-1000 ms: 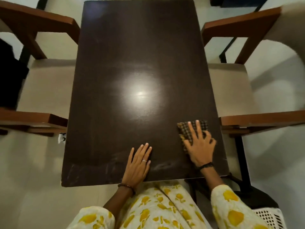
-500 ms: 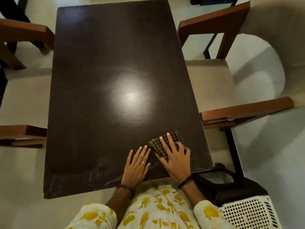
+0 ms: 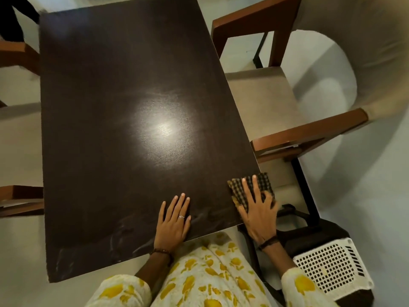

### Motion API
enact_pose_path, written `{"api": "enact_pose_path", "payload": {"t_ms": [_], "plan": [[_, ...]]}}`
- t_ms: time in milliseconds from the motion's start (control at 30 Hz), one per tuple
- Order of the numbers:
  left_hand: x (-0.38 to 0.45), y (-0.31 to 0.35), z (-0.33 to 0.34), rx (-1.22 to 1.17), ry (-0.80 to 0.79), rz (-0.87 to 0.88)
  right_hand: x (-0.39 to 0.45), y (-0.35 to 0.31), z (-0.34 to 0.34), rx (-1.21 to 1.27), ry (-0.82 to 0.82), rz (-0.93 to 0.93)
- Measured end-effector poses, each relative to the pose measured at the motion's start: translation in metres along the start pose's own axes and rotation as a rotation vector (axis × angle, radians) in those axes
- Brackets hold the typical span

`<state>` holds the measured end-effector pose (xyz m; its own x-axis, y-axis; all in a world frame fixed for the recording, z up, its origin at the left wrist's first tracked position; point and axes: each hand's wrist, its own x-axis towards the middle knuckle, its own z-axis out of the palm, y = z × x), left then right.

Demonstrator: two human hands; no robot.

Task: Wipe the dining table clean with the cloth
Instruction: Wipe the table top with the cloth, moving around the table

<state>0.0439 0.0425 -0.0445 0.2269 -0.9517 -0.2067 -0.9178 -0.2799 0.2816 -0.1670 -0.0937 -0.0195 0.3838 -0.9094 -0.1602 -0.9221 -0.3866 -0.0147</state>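
Note:
The dark brown dining table (image 3: 124,129) fills the middle of the view, with a bright light glare near its centre and pale streaks near its front edge. A checked brown cloth (image 3: 261,181) lies at the table's near right corner, partly overhanging the right edge. My right hand (image 3: 257,209) lies flat on the cloth with fingers spread, pressing it down. My left hand (image 3: 173,220) rests flat on the tabletop near the front edge, fingers straight, a ring on one finger.
A wooden armchair with a beige seat (image 3: 263,103) stands close against the table's right side. Another chair's wooden arms (image 3: 20,196) show at the left. A white perforated basket (image 3: 332,265) sits on the floor at the lower right.
My right hand has slid the cloth rightward from beside my left hand to the table's right corner. The left hand stays put; the view has shifted.

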Motion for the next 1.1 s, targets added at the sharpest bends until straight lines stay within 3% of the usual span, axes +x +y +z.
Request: {"api": "enact_pose_path", "payload": {"t_ms": [133,367,600,733,967,1100], "plan": [[0.000,0.002,0.001,-0.003,0.004,-0.004,-0.006,0.003,0.000,-0.006,0.009,-0.025],[0.003,0.000,-0.001,-0.020,-0.003,0.006,0.053,0.002,-0.010,0.082,-0.062,0.086],[-0.011,-0.016,-0.002,-0.054,0.028,0.052,-0.009,0.008,0.012,0.180,-0.015,0.062],[-0.032,-0.043,-0.005,-0.072,0.020,0.073,-0.030,-0.030,0.014,0.217,-0.031,0.112],[-0.065,-0.094,-0.017,-0.077,0.039,0.049,-0.056,-0.154,0.019,0.153,-0.105,-0.189],[-0.086,-0.127,-0.027,-0.076,0.076,-0.008,-0.044,-0.121,0.020,0.149,-0.097,-0.300]]}}
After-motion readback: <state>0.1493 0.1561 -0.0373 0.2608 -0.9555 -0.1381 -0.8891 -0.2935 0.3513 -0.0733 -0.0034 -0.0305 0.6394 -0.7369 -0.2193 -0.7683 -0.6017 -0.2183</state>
